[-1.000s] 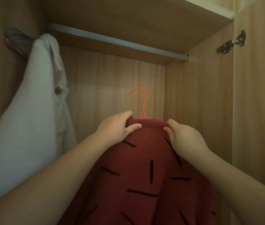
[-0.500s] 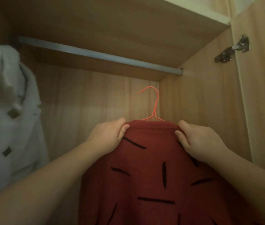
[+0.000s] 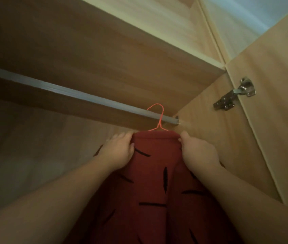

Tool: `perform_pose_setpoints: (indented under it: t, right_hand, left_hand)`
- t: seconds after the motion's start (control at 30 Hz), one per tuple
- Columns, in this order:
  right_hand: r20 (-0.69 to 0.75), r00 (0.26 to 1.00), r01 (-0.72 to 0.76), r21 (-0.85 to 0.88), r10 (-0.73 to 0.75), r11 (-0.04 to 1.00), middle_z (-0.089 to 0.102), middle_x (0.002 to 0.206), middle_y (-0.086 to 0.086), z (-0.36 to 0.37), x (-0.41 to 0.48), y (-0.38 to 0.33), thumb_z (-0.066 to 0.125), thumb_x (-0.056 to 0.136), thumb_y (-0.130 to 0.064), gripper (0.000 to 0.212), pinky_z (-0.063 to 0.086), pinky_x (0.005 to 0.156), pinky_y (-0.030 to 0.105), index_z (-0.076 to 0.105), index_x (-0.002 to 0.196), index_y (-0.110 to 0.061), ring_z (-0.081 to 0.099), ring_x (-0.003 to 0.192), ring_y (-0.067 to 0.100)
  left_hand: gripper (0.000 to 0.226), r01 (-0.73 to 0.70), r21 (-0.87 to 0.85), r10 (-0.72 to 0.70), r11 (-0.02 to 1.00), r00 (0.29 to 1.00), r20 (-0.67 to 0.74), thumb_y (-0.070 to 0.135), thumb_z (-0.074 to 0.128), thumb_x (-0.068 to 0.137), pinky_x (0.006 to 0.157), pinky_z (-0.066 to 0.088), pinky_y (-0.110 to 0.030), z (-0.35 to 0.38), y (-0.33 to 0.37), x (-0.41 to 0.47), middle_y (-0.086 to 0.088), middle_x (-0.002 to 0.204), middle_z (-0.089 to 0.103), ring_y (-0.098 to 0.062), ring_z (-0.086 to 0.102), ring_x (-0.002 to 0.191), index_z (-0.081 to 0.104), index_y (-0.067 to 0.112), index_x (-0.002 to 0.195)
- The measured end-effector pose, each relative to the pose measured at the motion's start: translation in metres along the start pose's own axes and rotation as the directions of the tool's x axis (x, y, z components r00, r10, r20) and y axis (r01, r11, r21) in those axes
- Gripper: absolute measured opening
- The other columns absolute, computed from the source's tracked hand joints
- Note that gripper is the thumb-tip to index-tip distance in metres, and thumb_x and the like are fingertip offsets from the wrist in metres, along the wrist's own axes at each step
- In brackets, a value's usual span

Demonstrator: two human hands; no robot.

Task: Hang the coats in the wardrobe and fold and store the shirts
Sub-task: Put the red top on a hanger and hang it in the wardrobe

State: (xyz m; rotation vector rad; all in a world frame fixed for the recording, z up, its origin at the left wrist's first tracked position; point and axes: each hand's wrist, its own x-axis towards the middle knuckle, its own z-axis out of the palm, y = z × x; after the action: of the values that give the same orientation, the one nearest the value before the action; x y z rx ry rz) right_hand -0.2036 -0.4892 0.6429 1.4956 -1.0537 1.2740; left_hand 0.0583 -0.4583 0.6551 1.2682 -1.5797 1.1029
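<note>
The left hand (image 3: 120, 151) and right hand (image 3: 199, 153) each grip the top edge of the red coat (image 3: 157, 173), fingers curled round it. The hook of its orange wire hanger (image 3: 159, 118) overlaps the wardrobe rail (image 3: 69, 91) near the right end.

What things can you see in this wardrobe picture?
coat: one, dark red with black dashes, on the hanger, low middle
hanger: one, orange wire, hook up by the rail's right end
shelf: one, brown wood, top
rail: one, grey, under the shelf
door: one, light wood, open, right
hinge: one, silver, on the door
left hand: one, bare, grips the coat's top left
right hand: one, bare, grips the coat's top right
</note>
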Motion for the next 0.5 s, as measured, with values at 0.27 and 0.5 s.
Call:
perform_pose_setpoints:
  t: [0.27, 0.5]
  right_hand:
    - [0.101, 0.987, -0.124, -0.052, 0.129, 0.991, 0.066, 0.115, 0.007, 0.037, 0.058, 0.003, 0.033, 0.104, -0.023, 0.034, 0.044, 0.077, 0.038, 0.045, 0.135, -0.021, 0.065, 0.103, 0.031]
    - [0.224, 0.964, -0.119, -0.122, 0.144, 0.985, 0.066, 0.111, 0.004, 0.065, 0.038, -0.013, 0.031, 0.101, -0.018, 0.027, 0.036, 0.069, 0.036, 0.049, 0.121, -0.019, 0.065, 0.101, 0.029]
  left_hand:
    - [0.057, -0.135, 0.18, 0.119, 0.974, 0.988, 0.099, 0.049, 0.029, 0.102, 0.119, 0.019, -0.047, 0.042, -0.006, 0.043, 0.001, 0.166, 0.017, -0.023, 0.021, 0.149, 0.017, 0.038, 0.156]
    - [0.059, -0.143, 0.24, 0.125, 0.96, 0.988, 0.092, 0.05, 0.032, 0.1, 0.119, 0.02, -0.046, 0.065, -0.013, 0.006, 0.001, 0.163, 0.022, -0.022, 0.021, 0.149, 0.018, 0.036, 0.155]
